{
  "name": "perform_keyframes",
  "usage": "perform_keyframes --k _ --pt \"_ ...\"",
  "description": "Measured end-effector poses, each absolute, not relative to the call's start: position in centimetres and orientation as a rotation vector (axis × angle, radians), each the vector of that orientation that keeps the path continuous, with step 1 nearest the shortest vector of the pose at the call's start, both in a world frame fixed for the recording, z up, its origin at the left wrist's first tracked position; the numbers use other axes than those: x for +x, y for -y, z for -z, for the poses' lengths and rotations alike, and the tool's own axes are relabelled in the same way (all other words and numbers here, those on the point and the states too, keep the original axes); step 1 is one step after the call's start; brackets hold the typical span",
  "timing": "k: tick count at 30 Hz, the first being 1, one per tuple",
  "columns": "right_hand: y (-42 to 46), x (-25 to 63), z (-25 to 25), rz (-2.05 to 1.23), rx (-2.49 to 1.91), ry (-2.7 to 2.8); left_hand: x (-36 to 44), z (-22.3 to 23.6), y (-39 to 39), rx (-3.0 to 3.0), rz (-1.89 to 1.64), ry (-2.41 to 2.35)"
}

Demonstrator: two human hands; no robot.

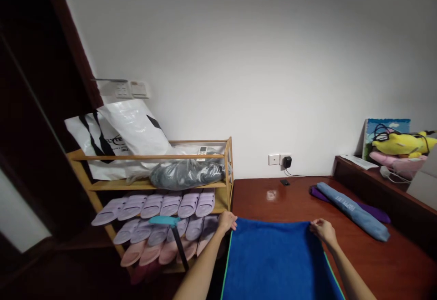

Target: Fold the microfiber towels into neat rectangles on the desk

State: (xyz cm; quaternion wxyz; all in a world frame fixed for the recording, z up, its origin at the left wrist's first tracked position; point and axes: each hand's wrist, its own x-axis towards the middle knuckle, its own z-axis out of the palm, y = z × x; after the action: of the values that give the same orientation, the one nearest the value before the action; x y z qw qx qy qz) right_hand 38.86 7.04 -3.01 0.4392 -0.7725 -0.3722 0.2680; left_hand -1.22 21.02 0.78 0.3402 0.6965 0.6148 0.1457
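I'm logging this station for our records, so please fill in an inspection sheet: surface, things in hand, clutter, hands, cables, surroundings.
Surface: glossy reddish-brown tabletop, reflecting light.
Things in hand: blue cloth with green side edging.
Clutter: long light-blue item lying across a purple item, on the tabletop's right side.
Hands: left hand and right hand each hold one far corner of the cloth.
Cables: black cord from the wall plug; white adapter with cable on the raised ledge.
Surroundings: white wall; wooden rack bearing slippers and white bags.
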Motion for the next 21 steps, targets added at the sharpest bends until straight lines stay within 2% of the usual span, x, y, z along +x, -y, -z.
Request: perform_keyframes --k 6,12,18,21 --pt "-8.6 31.2 5.9 -0.316 -2.071 1.147 3.5 1.9 -17.5 2.194 -0.516 -1.659" --pt "-10.1 23.2 7.4 -0.299 -1.821 1.754 7.1 5.2 -14.2 2.611 -0.352 -1.281" --pt "-7.7 30.9 9.1 -0.058 -2.21 1.799 1.6 5.5 -17.1 2.696 -0.234 -1.469" --pt "-6.4 34.8 9.1 -0.046 -2.333 1.715 0.1 4.7 -17.6 2.679 -0.242 -1.548"
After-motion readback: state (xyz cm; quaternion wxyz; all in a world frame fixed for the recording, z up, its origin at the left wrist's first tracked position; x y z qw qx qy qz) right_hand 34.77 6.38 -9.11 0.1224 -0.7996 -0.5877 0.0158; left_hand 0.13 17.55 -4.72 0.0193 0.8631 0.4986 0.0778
